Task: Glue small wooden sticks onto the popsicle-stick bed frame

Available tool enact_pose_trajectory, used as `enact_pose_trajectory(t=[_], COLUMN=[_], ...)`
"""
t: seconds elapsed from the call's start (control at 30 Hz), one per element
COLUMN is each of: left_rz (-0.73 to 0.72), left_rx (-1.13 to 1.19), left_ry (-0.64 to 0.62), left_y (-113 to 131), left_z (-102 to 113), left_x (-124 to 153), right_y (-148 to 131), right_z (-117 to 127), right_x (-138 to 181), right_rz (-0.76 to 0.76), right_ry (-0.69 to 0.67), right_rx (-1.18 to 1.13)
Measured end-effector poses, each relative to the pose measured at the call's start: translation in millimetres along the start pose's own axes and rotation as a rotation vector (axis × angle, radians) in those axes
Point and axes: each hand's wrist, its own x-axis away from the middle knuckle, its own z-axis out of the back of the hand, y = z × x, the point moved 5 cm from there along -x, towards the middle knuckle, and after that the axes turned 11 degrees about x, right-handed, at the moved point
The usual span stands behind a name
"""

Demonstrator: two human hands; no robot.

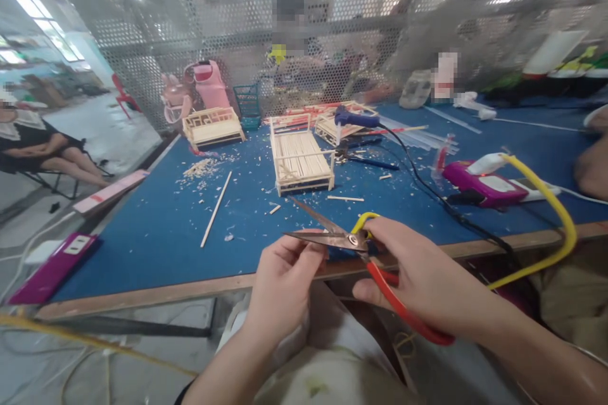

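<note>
Scissors (351,242) sit open at the table's near edge (142,294), blades pointing away from the right hand (418,278), which is curled round the red handle. Left hand (285,285) pinches near the lower blade; whether it holds anything, can't tell. Beyond the blade tips stands a stick-built bed (301,158).

Scissors (332,235) have dull metal blades and glossy, seemingly plastic handles; tabletop (156,228) looks matt blue cloth.

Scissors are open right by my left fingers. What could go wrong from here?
1. The left hand sits at the open blades of the scissors, held by the right hand; closing could nick a fingertip.
2. The black cord trails nearby and might snag.
</note>
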Motion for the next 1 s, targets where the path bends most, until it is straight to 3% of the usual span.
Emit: enact_pose_trajectory(t=[0.17, 0.37, 0.6, 1.0], left_rz=[-0.052, -0.072, -0.099, -0.35], left_rx=[-0.008, 0.044, 0.028, -0.276], left_ry=[-0.057, 0.036, 0.013, 0.025], left_y=[0, -4, -1, 9], left_z=[-4, 0, -3, 0], left_x=[1, 1, 3, 11], right_y=[0, 0, 0, -5], right_z=[1, 0, -3, -3], right_x=[0, 1, 0, -1], right_rz=[-0.008, 0.019, 0.033, 0.08], right_ry=[-0.025, 0.0, -0.002, 0.077], right_rx=[-0.059, -0.017, -0.001, 0.154])
